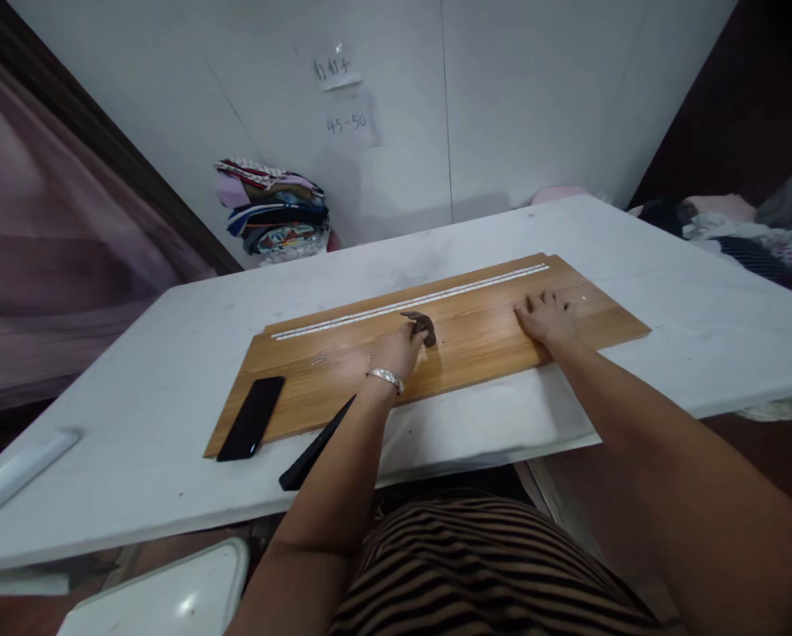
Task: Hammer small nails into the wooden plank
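The hammer (423,328) is over the middle of the wooden board (475,327), its dark metal head up by the fingers of the left hand (396,352) and its black handle slanting back beneath the left forearm, past the board's near edge. The left hand's grip is narrow, closed around the hammer close to the head (the exact finger placement is hidden by the back of the hand). A silvery bracelet (386,378) circles that wrist. Well off to the right, the right hand (549,320) rests on the board with its grip wide, fingers spread and holding nothing. Along the far side of the board runs a long white strip (409,305) with a dark line down it, and a small thin piece (318,359) lies left of the left hand. A black phone (251,419) sits at the board's left end, partly over the near edge. All of this is on a white surface (137,397), which also carries a pale, long object (25,468) at its left side. Beyond the far edge is a pile of folded cloth (276,208), and on the wall (521,97) behind are 2 paper notes, the lower reading 45-50.
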`<state>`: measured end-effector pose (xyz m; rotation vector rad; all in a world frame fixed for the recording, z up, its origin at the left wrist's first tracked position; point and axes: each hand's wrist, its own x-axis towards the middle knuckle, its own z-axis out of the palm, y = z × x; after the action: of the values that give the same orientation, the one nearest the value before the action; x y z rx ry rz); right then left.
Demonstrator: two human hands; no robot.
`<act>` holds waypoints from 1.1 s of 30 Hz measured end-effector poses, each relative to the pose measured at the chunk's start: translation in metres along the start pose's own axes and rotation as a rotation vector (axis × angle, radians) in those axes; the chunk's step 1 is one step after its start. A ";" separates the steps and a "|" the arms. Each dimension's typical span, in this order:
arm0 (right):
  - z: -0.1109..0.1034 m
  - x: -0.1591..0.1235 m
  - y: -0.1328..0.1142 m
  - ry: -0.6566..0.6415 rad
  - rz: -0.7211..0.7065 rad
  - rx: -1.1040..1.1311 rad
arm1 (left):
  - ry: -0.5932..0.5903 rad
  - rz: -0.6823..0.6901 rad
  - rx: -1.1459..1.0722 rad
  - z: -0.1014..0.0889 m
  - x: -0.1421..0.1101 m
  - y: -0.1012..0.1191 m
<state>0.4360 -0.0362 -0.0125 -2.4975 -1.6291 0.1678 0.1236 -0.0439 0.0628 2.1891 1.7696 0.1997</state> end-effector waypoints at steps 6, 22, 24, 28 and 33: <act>0.000 0.000 0.000 0.004 0.000 0.005 | -0.001 -0.008 -0.004 -0.005 0.000 0.002; 0.000 -0.001 -0.001 0.002 0.011 0.005 | -0.002 -0.009 -0.002 -0.003 0.000 0.001; -0.001 -0.001 -0.002 -0.007 0.011 0.009 | 0.004 -0.010 -0.005 -0.002 0.000 0.000; 0.000 0.000 -0.002 -0.018 0.016 0.012 | 0.000 -0.004 -0.007 0.001 0.000 -0.002; 0.002 0.001 -0.001 -0.020 0.014 0.005 | 0.005 -0.010 -0.007 -0.002 -0.001 0.000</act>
<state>0.4355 -0.0344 -0.0139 -2.5124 -1.6174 0.1991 0.1225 -0.0443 0.0644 2.1764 1.7795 0.2091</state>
